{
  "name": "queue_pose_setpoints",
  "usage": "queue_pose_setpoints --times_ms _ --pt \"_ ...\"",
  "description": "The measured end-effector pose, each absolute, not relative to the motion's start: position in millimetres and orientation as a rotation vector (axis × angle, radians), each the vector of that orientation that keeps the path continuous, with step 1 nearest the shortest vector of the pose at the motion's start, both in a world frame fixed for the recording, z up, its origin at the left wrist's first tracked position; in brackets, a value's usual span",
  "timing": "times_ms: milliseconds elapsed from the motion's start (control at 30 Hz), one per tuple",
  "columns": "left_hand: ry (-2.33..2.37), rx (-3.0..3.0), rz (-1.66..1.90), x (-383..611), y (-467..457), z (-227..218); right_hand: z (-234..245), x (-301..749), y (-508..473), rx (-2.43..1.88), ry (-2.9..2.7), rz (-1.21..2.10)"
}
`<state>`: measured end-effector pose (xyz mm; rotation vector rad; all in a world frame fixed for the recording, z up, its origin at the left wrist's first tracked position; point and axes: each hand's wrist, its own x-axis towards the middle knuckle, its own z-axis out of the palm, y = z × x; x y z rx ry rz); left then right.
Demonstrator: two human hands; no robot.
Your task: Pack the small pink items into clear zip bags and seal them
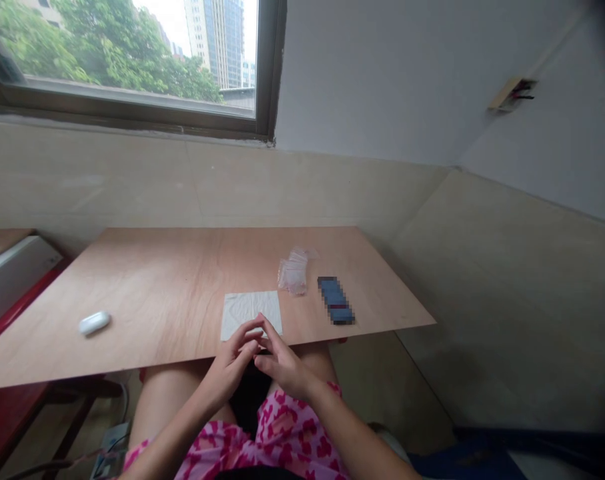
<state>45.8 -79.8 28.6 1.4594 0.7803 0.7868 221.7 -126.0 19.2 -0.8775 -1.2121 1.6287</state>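
Note:
My left hand [234, 355] and my right hand [284, 365] meet above my lap at the table's near edge. Their fingers are stretched out and slightly bent, with the fingertips touching; I see nothing held between them. Just beyond the fingertips lies a creased white sheet [250, 307], thin like a tissue, its lower edge partly covered by the hands. Behind it to the right is a small pile of clear plastic bags [295, 272]. A pixelated dark blue phone-like rectangle [336, 301] rests farther right.
The wooden tabletop [172, 287] carries a white earbud case [94, 323] near its left front. A window [132, 60] and tiled wall stand behind. At lower left are a red stool [12, 420] and a power strip [113, 447]. An opened wall box [512, 95] shows wires.

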Motion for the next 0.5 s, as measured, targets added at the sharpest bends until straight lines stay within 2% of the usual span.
queue_pose_setpoints --times_ms 267,500 --pt "0.839 1.404 0.651 44 -102 27 18 201 -139 -0.645 -0.87 1.954" --pt "0.849 1.45 0.604 46 -84 21 9 194 -128 -0.55 -0.799 2.043"
